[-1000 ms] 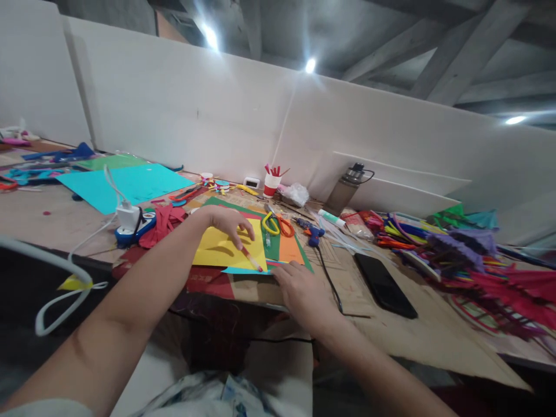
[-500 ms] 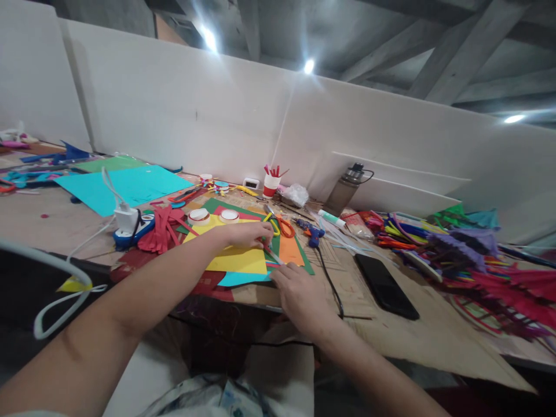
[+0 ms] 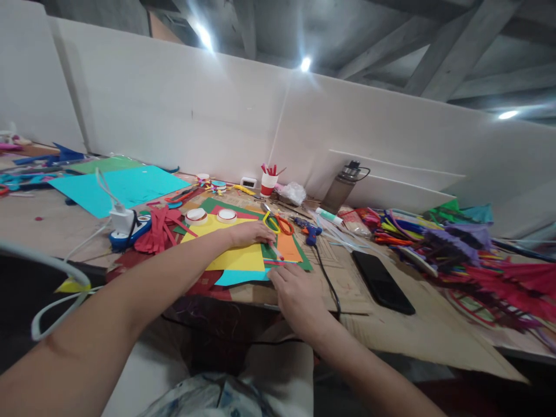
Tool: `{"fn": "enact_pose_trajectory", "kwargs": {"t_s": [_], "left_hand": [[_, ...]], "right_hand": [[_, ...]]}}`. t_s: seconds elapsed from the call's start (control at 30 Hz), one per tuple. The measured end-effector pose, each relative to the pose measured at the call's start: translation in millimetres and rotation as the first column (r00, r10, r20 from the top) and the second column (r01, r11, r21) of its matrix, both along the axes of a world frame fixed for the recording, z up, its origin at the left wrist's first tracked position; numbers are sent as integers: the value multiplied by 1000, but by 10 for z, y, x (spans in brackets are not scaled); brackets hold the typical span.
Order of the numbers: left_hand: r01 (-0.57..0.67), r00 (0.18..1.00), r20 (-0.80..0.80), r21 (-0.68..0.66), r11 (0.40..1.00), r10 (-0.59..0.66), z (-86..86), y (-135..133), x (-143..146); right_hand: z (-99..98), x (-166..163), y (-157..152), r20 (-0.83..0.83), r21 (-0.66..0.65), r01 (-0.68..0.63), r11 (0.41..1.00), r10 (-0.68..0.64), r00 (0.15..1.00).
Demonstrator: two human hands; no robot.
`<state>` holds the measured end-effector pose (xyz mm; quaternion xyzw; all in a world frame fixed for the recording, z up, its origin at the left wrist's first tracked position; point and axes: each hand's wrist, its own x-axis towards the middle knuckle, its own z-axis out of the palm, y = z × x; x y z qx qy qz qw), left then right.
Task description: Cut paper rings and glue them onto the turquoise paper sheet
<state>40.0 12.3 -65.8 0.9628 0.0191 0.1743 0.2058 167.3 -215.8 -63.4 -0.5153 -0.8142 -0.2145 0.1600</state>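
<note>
Across a cluttered bench point(image 3: 87, 231), seems to pinch a marker point(image 3: 276, 251) in the left hand point(image 3: 249, 233), above green paper point(image 3: 268, 255); rests the right hand point(image 3: 297, 289) nearby, cannot tell whether gripping. Looks partway: shows red strips point(image 3: 158, 229) apparently cut, yellow paper point(image 3: 238, 259) seemingly whole.

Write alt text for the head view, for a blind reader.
A person's left hand is over colored paper near a pen, with the right hand at its near edge. A glue gun and phone lie to the right on a cluttered table.
</note>
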Motion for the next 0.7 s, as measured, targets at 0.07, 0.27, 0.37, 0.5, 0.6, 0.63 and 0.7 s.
{"fn": "enact_pose_trajectory", "kwargs": {"t_s": [0.07,0.27,0.37,0.5,0.6,0.63,0.7], "left_hand": [[7,999,31,21,1000,-7,-33,39,17],[-10,997,76,57,998,6,-74,90,16],[-26,997,71,54,998,22,-95,115,11],[-29,998,50,42,999,27,-107,128,12],[-25,998,56,28,999,23,-104,120,23],[-24,998,58,30,999,22,-103,116,29],[-22,998,66,35,999,19,-100,108,40]], "right_hand": [[-24,4,-10,-19,40,-23,999,24,1000],[-18,-33,-56,-35,103,-58,993,62,997],[17,-77,-111,-32,129,-82,988,86,996],[87,-127,-262,-24,141,-120,983,125,992],[167,-155,-419,-30,141,-148,979,154,988],[196,-161,-472,-35,140,-160,977,166,985],[252,-162,-568,-44,135,-176,975,183,982]]}}
